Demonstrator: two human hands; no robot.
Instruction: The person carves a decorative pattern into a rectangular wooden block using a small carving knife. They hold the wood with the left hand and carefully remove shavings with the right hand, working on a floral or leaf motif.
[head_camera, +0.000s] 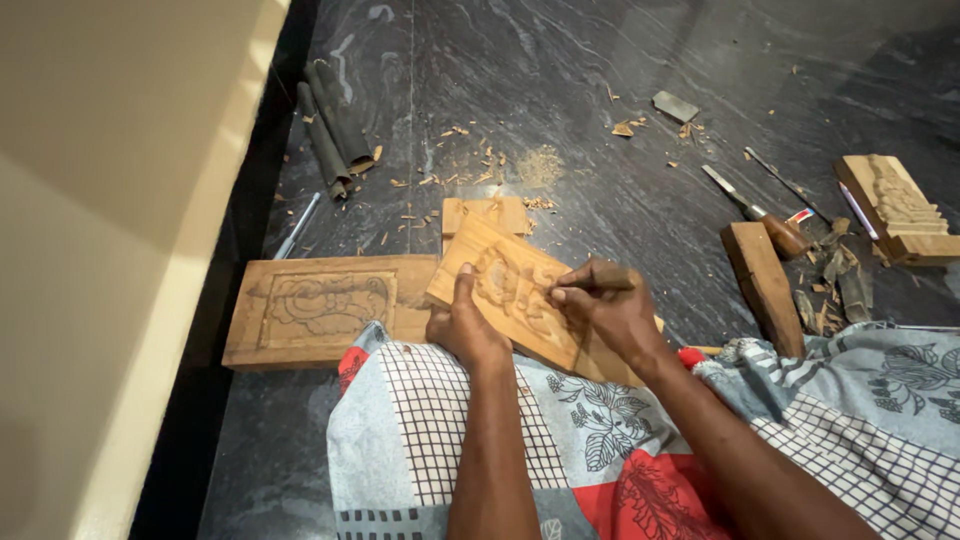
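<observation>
Resting tilted across the person's lap and the dark stone floor (620, 200), a carved wooden panel (505, 290) sits between both hands, its upper corner overlapping a smaller wooden block (485, 213) behind it. The left hand (465, 325) clamps the panel's near edge, thumb up on the carved face, its grip closed on the wood. The right hand (612, 305) is closed around a thin carving tool (600, 282), held like a pencil with the tip touching the carved surface near the panel's middle. So the panel lies directly under and between the two grips, touching both.

Just left of it, flat on the floor and touching the lap cloth (480, 440), lies a second panel (325, 308) with an outlined pattern cut shallowly into it. A patterned cloth of grey, checks and red covers the legs.

Farther out, wood chips (470, 165) and a small heap of sawdust (541, 165) are scattered beyond the block. Dark rolled bundles (335, 130) lie near the pale wall (110, 250), with a metal rod (298, 226) beside them. To the right, a wooden mallet (765, 285) lies near chisels (745, 205), and a carved moulding block (900, 208) sits at the far right. No containers are in view.
</observation>
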